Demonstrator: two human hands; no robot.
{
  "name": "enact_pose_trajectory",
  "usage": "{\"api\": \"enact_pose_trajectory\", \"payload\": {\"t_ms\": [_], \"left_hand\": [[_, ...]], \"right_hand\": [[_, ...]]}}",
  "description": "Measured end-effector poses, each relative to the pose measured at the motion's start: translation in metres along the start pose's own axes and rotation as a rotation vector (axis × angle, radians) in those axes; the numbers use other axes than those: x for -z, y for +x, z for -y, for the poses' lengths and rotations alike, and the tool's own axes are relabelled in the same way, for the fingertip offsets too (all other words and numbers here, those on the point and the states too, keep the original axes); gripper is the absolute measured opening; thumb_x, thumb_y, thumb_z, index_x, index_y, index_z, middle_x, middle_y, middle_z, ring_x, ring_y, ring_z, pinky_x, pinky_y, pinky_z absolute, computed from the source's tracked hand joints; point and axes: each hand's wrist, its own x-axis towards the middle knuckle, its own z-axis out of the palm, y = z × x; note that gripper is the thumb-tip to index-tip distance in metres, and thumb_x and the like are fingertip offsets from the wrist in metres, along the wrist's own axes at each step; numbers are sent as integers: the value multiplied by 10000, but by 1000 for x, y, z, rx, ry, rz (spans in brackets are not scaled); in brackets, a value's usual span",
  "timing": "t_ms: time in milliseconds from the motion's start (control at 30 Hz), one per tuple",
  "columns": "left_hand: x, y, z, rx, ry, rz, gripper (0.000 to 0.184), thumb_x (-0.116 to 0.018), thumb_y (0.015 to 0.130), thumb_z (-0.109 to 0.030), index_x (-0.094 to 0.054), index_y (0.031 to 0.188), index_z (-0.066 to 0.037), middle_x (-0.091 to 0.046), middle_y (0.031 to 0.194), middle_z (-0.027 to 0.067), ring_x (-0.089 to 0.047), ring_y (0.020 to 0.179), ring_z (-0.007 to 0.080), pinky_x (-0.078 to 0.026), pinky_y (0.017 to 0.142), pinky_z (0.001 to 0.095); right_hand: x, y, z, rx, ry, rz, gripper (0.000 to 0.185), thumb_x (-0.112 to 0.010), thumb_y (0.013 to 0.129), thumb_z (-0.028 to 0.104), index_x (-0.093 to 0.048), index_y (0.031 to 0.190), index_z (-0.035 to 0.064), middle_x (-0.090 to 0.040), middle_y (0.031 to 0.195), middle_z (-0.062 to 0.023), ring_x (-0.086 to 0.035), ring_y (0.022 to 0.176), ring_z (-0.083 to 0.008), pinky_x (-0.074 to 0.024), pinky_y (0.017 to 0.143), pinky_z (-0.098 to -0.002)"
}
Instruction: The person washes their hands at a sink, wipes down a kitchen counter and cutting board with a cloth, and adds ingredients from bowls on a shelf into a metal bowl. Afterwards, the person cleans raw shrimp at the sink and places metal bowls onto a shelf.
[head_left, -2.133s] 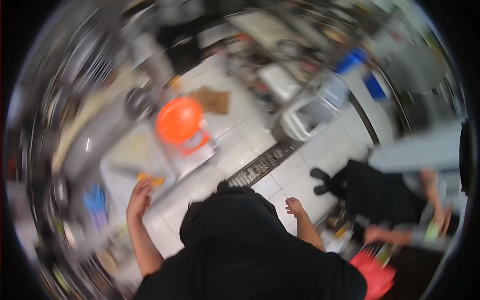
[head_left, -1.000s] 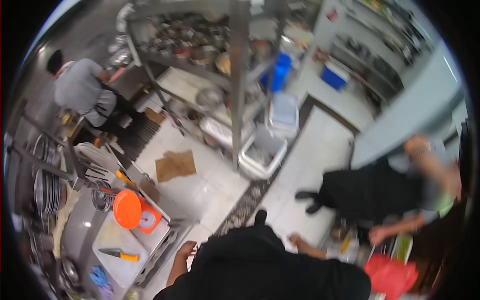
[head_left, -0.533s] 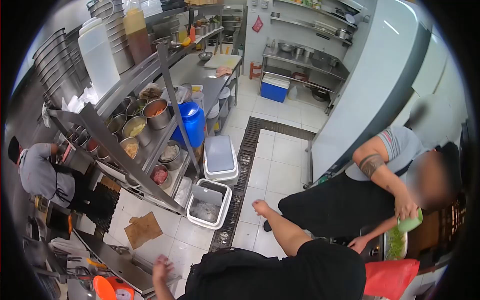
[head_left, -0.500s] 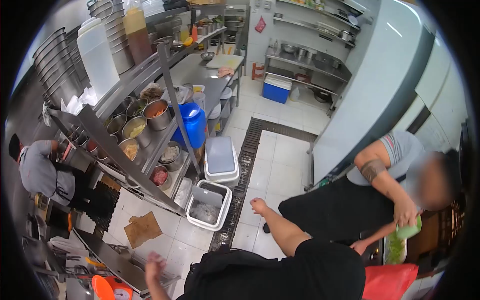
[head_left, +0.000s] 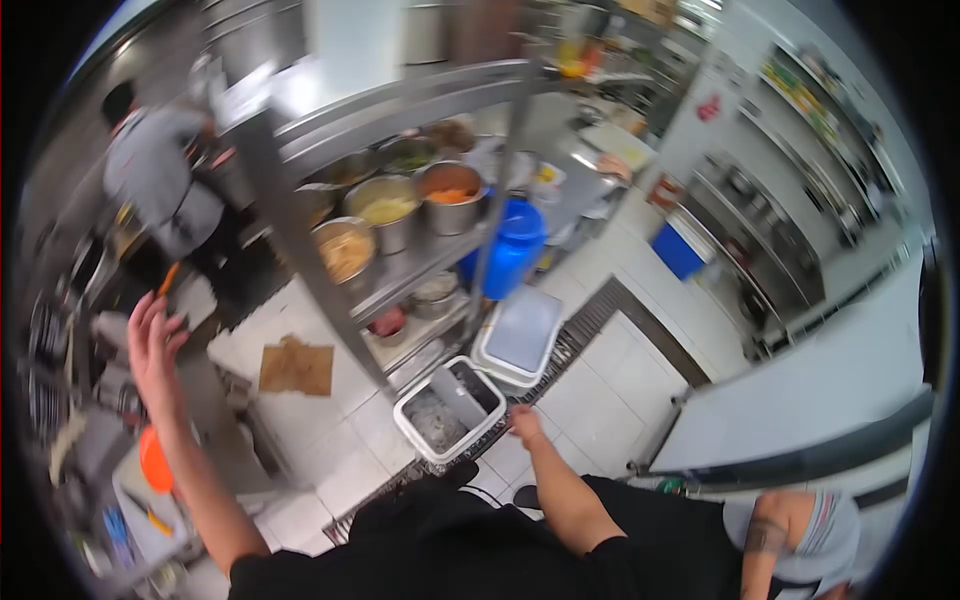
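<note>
My left hand [head_left: 155, 335] is raised at the left with its fingers spread, holding nothing. Below it, an orange round pan [head_left: 156, 458], apparently part of a kitchen scale, sits on the counter. Low in front of me, my right hand [head_left: 524, 426] hangs beside a white open bin [head_left: 407, 417]. Its fingers are loosely bent and slightly blurred, with no object visible in them. The bin has a grey divider [head_left: 461, 398] and clear plastic-like contents. Behind it stands a white bin with a grey lid [head_left: 523, 336].
A steel rack [head_left: 330, 285] holds several food pots, including one with orange pieces [head_left: 452, 196]. A blue barrel [head_left: 515, 245] stands behind it. Brown cardboard [head_left: 296, 367] lies on the floor near a drain grate [head_left: 588, 318]. One co-worker [head_left: 165, 180] is at far left, another [head_left: 800, 535] at lower right.
The view has swung left, so the rack and bins appear farther right. My left hand has risen. The right-hand co-worker has shifted toward the lower edge, and the green cup is out of view.
</note>
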Motion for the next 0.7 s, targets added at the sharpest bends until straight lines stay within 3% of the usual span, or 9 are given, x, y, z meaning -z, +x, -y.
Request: {"api": "enact_pose_trajectory", "payload": {"t_ms": [100,167,233,267,300,467,533,600,700], "left_hand": [[10,-13,-4,48,-29,1,466,-603,1044,-270,-507,1461,-85,-581,1378,70,-632,1063,133,-528,881,280],[15,-23,-12,73,-28,28,475,-603,1041,-283,-503,1464,-91,-572,1382,89,-624,1083,138,-526,905,297],[8,-25,-27,91,-45,73,507,-612,1035,-298,-487,1479,-89,-555,1407,110,-612,1133,153,-513,945,310],[2,-20,-35,96,-54,101,523,-616,1031,-306,-479,1486,-88,-546,1420,120,-606,1158,160,-506,965,316],[-4,-7,-42,80,-66,147,558,-628,1024,-318,-460,1502,-85,-531,1439,138,-594,1199,183,-489,1000,332],[-55,133,-73,-275,65,295,680,-622,1021,-417,-383,1557,-75,-498,1507,171,-525,1348,273,-445,1081,381],[-88,205,-91,-296,164,192,814,-661,973,-501,-360,1560,-25,-531,1481,221,-536,1355,297,-454,1080,399],[-123,308,-73,-598,513,6,993,-704,879,-626,-340,1567,-9,-529,1461,277,-542,1355,380,-460,1093,458],[-156,372,-86,-473,662,-4,1087,-701,817,-717,-357,1542,15,-557,1427,276,-571,1308,425,-471,1081,490]], "right_hand": [[14,8,82,348,316,-236,215,-541,1062,294,-592,1054,85,-594,815,-61,-567,606,-146,-525,592,-273],[16,-11,171,663,402,-450,236,-543,1067,256,-587,1176,52,-604,844,-31,-569,686,-119,-487,582,-263],[23,-53,267,748,543,-480,253,-522,1079,236,-568,1234,41,-613,957,-37,-598,795,-123,-516,670,-266],[22,-77,310,887,506,-577,302,-536,1070,240,-562,1285,30,-625,1071,-51,-606,836,-141,-533,688,-291],[21,-113,349,999,513,-562,335,-517,1078,205,-538,1340,-3,-586,1295,-112,-628,1014,-183,-556,813,-313],[17,-284,498,1515,258,-590,305,-512,1068,146,-564,1333,5,-596,1299,-101,-615,1089,-177,-541,888,-324],[1,-354,542,1729,71,-564,277,-530,1051,105,-591,1301,1,-603,1289,-95,-619,1084,-177,-534,892,-312],[-30,-415,588,1954,-190,-529,271,-558,1026,82,-620,1283,28,-617,1278,-96,-625,1101,-196,-520,918,-326],[-99,-483,661,2307,-763,-591,303,-614,984,91,-635,1284,59,-662,1227,-110,-635,1125,-264,-493,985,-375]]}}
